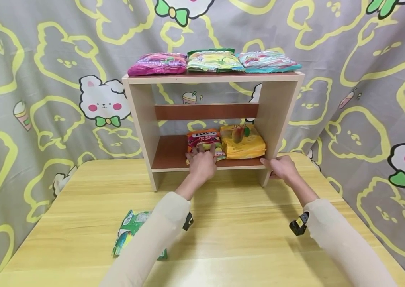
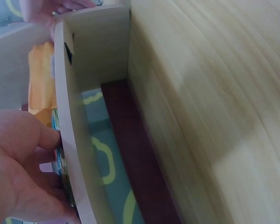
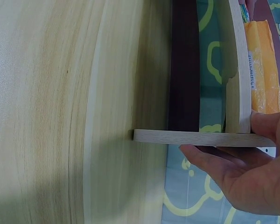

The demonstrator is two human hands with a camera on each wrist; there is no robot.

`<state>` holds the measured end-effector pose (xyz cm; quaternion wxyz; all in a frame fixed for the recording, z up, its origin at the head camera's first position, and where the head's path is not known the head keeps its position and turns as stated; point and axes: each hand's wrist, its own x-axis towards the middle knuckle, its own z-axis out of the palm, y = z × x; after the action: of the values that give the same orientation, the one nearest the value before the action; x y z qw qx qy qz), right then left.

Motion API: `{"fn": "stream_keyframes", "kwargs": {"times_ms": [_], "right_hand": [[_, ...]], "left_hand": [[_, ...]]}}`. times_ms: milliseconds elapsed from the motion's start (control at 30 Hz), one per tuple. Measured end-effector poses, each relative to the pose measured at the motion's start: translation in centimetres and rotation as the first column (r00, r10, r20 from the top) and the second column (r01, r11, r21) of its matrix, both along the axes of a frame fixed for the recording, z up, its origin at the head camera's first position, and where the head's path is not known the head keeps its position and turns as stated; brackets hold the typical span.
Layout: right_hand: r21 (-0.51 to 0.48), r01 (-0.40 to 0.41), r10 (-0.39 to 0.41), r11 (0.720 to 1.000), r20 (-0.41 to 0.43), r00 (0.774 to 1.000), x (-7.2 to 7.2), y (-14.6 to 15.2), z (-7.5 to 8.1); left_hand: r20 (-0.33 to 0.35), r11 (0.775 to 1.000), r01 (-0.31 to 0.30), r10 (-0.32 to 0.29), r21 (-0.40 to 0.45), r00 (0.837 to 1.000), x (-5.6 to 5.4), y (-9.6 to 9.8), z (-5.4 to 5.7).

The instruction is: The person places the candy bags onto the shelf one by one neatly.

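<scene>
My left hand (image 1: 203, 164) rests on a red and orange Fox's Fruits candy bag (image 1: 202, 137) on the lower board of a small wooden shelf (image 1: 281, 115). Its fingers are spread over the bag's front; in the left wrist view the hand (image 2: 14, 168) lies close against the board's front edge. At the shelf's lower right corner, my right hand (image 1: 282, 167) grips the side panel. The right wrist view shows the thumb above and the fingers of this hand (image 3: 242, 172) below the panel (image 3: 191, 137). A yellow mango-print bag (image 1: 243, 143) lies right of the Fox's bag.
Pink (image 1: 159, 63), green-yellow (image 1: 214, 60) and teal-red (image 1: 268, 61) candy bags lie in a row on the shelf top. A green bag (image 1: 134, 223) lies on the wooden table (image 1: 224, 239), partly behind my left sleeve. A patterned curtain (image 1: 55, 59) hangs behind.
</scene>
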<state>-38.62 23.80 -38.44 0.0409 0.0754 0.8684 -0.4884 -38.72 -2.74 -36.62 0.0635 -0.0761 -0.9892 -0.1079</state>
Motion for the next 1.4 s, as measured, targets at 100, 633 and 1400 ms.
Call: {"fn": "stream_keyframes", "kwargs": {"times_ms": [100, 633, 1400], "right_hand": [[0.007, -0.003, 0.003, 1.000, -0.001, 1.000, 0.1, 0.0, 0.1], [0.006, -0.004, 0.004, 1.000, 0.011, 1.000, 0.2, -0.3, 0.3], [0.033, -0.010, 0.010, 0.999, 0.023, 1.000, -0.1, 0.0, 0.1]], "left_hand": [[-0.010, 1.000, 0.004, -0.004, 0.009, 1.000, 0.1, -0.1, 0.0], [0.002, 0.991, 0.038, -0.039, 0.128, 0.999, 0.3, -1.8, 0.9], [0.051, 0.965, 0.217, -0.226, 0.148, 0.973, 2.9, -6.8, 4.3]]}}
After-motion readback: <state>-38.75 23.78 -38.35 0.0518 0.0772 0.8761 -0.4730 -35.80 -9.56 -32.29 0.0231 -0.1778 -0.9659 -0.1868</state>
